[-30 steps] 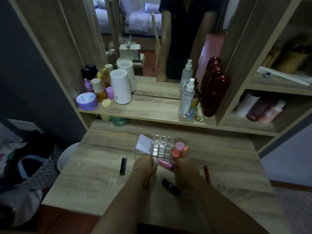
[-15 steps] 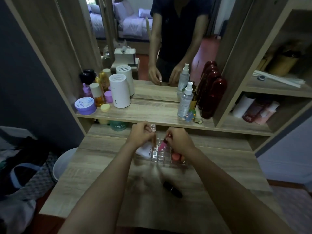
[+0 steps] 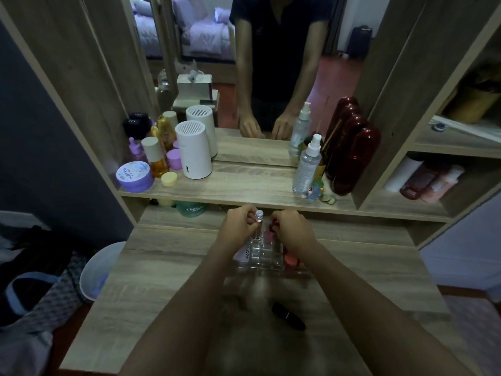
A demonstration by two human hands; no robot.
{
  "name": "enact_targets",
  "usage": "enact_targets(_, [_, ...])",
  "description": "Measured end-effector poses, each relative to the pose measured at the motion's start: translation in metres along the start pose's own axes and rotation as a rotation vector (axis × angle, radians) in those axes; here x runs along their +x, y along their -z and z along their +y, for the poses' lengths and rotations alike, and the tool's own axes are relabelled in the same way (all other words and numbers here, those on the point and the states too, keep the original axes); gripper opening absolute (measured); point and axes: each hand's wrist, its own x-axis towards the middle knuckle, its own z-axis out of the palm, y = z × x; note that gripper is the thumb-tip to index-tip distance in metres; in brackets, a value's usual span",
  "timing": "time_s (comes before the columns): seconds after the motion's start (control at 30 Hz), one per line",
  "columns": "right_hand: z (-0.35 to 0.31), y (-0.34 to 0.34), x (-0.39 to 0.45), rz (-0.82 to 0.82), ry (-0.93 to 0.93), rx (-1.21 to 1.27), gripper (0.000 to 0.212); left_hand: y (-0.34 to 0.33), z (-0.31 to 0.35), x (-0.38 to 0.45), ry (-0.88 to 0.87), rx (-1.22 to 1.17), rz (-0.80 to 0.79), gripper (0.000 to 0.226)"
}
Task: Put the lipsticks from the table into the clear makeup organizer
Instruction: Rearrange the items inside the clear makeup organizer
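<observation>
A: Progress check. Organizer (image 3: 267,253) at frame centre on the table (image 3: 168,272), partly hidden behind both hands. Several grid cells read as clear and unfilled. Pink item seen through the far cells, just under the right hand; seated or not, cannot tell.

B: Noted. Remaining on the table?

A: One black lipstick (image 3: 288,316) lying flat, lower centre, well apart from the organizer. No others seen; forearms cover much of the near table. Judged partway through: two in hand, at least one left to collect.

B: Hands?

A: Left hand (image 3: 238,229) closed around a slim tube with a clear cap (image 3: 259,215), held upright, cap poking above the knuckles, over the organizer's far left edge. Right hand (image 3: 294,230) clenched, knuckles up, over the far right cells; a red tip (image 3: 275,222) showing at the fingertips, likely the pink lipstick's end. Both wrists angled down, forearms converging from the bottom corners of the frame.

B: Contact with the organizer?

A: Unclear for either hand.
</observation>
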Motion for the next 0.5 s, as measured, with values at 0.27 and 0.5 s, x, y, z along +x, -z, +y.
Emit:
enact_targets(0.27, [-0.003,-0.008,0.011,-0.060,-0.014,-0.027,0.020,-0.007,-0.010,-0.001,0.060,0.095,0.021,0.018])
enact_targets(0.5, [0.002,-0.016,0.010,-0.093,-0.026,-0.031,0.019,-0.016,-0.018,-0.002,0.030,0.098,-0.024,0.020])
